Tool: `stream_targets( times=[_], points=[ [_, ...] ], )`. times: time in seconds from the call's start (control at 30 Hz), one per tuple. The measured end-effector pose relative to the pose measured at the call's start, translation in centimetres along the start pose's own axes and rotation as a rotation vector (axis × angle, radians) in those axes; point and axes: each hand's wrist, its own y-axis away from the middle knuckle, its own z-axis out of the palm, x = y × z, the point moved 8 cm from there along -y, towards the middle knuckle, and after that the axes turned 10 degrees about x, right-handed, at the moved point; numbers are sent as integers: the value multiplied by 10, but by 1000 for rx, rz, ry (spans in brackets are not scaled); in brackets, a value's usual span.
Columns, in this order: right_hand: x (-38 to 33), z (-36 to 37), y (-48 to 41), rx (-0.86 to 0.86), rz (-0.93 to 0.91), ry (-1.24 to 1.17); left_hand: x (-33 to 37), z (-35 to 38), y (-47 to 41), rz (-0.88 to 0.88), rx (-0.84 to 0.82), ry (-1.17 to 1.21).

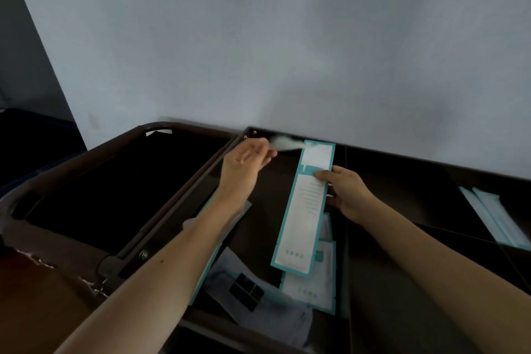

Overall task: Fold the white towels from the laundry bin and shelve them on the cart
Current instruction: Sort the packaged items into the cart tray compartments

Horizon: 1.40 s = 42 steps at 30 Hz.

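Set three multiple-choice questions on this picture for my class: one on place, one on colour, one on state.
1. Where is the dark bin relative to the long card? A to its left; B to its right; C on top of it.
2. What colour is the card's border? A red; B teal; C yellow.
3. What is the right hand doing? A resting flat; B making an empty fist; C gripping the card.
Answers: 1 A, the bin fills the picture's left side. 2 B, a teal edge frames the white panel. 3 C, thumb and fingers clasp the card's edge, while the left hand pinches a blurred white item.
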Motion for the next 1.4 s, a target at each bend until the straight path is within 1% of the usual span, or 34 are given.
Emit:
stream_targets(
  times=[0.07,0.17,0.23,0.33,0.47,0.5,0.6,0.67,0.8,0.87,0.97,1.03,1.1,1.2,1.3,1.4],
  points=[
    [-1,2,1,-18,-25,7,-6,1,0,-22,-3,-64],
    [-1,3,3,-36,-69,42,-15,-3,-5,106,-33,-402],
    [-1,3,5,-43,-100,63,-22,-2,-3,113,-74,-497],
    [-1,0,5,-23,-123,64,-27,-1,2,31,-51,-444],
    [-1,-1,5,-22,-113,65,-34,-14,-3,-90,65,-423],
    [0,-2,5,-19,-111,63,-36,-15,-3,-146,70,-393],
    [1,-5,3,4,-86,44,-47,-13,-2,-332,46,-197],
    [3,-8,3,20,-42,3,-51,-16,-5,-402,67,-150],
    [3,-10,3,40,35,-70,-43,-18,-6,-356,41,-239],
    [2,-9,5,31,31,-90,-41,-14,-4,-346,2,-237],
    [-3,-5,9,30,4,-36,-45,-9,1,-355,-33,-245],
    [-3,-4,10,50,16,-56,-49,-10,0,-360,-26,-263],
    [-2,-6,6,81,48,-146,-52,-12,-2,-361,6,-243],
    [-3,-19,-2,194,56,-197,-50,-17,-6,-355,47,-215],
    [-11,-36,-9,326,42,-244,-48,-23,-10,-351,58,-241],
    [-21,-53,-10,473,-13,-270,-43,-29,-10,-321,101,-277]
  ],
)
